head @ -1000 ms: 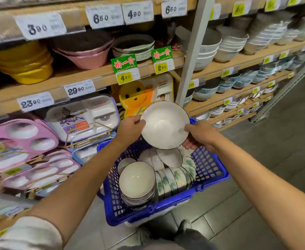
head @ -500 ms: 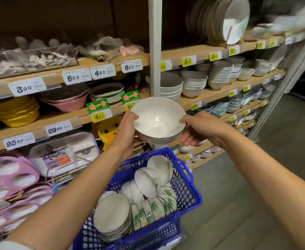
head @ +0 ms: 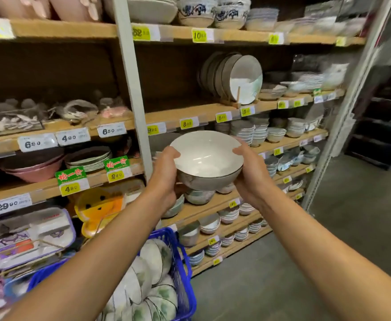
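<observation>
1. Far left: wooden shelf (head: 51, 189) with price tags along its front edge. Pink bowls (head: 32, 166) sit nested on it, likely stacked that way to save room.
2. Low, beneath the left forearm: blue basket (head: 185, 258), packed with patterned bowls (head: 155, 295). Many stand on edge in leaning rows. This probably fits more in and lets each one be lifted out singly.
3. Left hand (head: 164, 174): grips the left side of the bowl (head: 207, 156). The thumb (head: 171, 152) is hooked over the rim. The other fingers are curled under the wall and mostly hidden by the bowl.
4. Bowl: white inside, grey outside, with a thin dark rim line. It is held in the air with its mouth up, tipped slightly toward the camera. It sits just right of the grey post (head: 132, 89), in front of the middle shelves and well above the basket, touching no shelf. The hold from both sides looks meant to keep breakable ware steady, either for a look inside or for setting it on a shelf.
5. Right hand (head: 251, 181): mirrors the left, clasping the right side with its thumb on the rim and its fingers wrapped beneath. Neither hand is slack.
6. Right: large plates (head: 245, 77) stand on edge in a wooden rack (head: 232, 101), apparently for display. Below them are stacks of small bowls (head: 257, 133), just behind the held bowl.
</observation>
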{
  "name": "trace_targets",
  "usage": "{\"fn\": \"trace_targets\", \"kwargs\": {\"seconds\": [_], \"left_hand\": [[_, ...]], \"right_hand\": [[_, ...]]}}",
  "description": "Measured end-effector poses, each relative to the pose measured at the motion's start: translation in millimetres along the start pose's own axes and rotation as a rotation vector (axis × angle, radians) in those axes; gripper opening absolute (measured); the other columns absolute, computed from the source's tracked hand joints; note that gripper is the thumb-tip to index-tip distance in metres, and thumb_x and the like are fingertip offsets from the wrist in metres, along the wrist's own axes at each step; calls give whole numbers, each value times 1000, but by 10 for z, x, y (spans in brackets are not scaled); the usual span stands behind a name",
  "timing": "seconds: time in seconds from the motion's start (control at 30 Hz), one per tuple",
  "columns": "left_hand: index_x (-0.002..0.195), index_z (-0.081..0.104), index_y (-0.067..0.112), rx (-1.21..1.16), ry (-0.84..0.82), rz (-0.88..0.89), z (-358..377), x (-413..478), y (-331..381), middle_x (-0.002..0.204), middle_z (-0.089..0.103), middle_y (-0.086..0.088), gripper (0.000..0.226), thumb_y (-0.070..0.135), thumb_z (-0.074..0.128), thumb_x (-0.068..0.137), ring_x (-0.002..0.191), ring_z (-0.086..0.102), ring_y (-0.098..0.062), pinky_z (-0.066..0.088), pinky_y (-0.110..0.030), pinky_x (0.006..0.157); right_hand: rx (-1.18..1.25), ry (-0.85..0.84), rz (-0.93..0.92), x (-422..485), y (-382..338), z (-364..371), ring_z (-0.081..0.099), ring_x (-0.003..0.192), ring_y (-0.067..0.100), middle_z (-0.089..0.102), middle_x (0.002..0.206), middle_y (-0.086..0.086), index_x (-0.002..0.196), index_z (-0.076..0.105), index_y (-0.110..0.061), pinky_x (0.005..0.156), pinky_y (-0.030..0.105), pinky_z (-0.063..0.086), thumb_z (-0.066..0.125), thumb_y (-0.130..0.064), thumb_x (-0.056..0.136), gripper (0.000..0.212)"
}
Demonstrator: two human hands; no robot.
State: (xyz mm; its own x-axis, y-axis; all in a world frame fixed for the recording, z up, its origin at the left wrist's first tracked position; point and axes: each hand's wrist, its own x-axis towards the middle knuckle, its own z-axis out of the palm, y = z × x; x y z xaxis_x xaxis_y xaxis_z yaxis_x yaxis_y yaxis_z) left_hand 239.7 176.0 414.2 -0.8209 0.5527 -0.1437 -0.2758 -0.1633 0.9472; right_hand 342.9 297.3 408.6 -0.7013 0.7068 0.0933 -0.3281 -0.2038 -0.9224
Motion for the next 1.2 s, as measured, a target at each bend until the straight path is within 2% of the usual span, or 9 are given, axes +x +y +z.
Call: {"fn": "trace_targets", "kwargs": {"seconds": [0.1,0.23,0.43,0.57,0.63,0.73,0.97,1.13,1.2], "left_hand": [[91,56,29,-11,-7,23,269,104,71,92,63,-4,13,25,44,88,83,61,-24,56,-32,52],[90,58,28,-36,17,79,529,351,161,96,63,0,16,23,43,90,92,59,-23,53,-38,76],[93,59,20,-159,49,127,717,843,380,83,68,-4,15,23,45,89,79,61,-20,54,-26,50],[92,61,21,-187,52,135,834,1272,597,76,72,-3,17,24,46,86,75,66,-21,59,-32,61],[89,61,20,-201,58,182,868,1447,684,66,72,0,17,21,45,86,65,66,-18,53,-24,50],[86,61,22,-190,101,252,898,1671,818,72,71,0,18,19,44,88,71,63,-17,52,-26,58],[75,50,19,-280,210,271,814,2288,994,81,62,-3,20,28,40,89,83,61,-21,48,-35,74],[105,56,18,-364,369,256,731,2798,1052,96,65,-7,35,45,38,91,90,63,-23,50,-31,69],[95,58,18,-285,441,283,705,2957,1033,89,66,-6,31,43,40,89,85,65,-23,50,-31,68]], "right_hand": [[63,45,1,178,-159,-112,65,94,21,74,95,-3,108,67,-26,60,28,55,38,-11,90,37],[64,31,23,514,-334,-189,64,102,24,69,113,4,123,61,-18,68,31,53,37,-11,90,41],[82,39,80,1070,-415,-123,59,106,27,65,116,9,113,63,-15,75,34,50,40,-11,91,31],[60,1,56,1583,-534,-21,58,113,30,64,122,11,126,58,-15,85,41,50,40,-12,91,40],[61,-31,57,1795,-586,32,59,110,29,64,120,9,127,58,-20,78,39,53,38,-13,91,42],[77,-61,52,2088,-637,137,60,100,25,65,113,8,121,60,-21,66,33,54,38,-12,92,38],[45,-103,114,2773,-521,490,59,101,25,63,113,10,121,56,-19,80,38,53,42,-12,91,33],[34,-95,203,3254,-382,760,62,82,19,60,93,4,108,54,-19,50,24,49,42,-15,94,19],[14,-144,243,3436,-313,843,62,81,19,60,91,4,97,53,-20,49,24,48,40,-16,95,14]]}}
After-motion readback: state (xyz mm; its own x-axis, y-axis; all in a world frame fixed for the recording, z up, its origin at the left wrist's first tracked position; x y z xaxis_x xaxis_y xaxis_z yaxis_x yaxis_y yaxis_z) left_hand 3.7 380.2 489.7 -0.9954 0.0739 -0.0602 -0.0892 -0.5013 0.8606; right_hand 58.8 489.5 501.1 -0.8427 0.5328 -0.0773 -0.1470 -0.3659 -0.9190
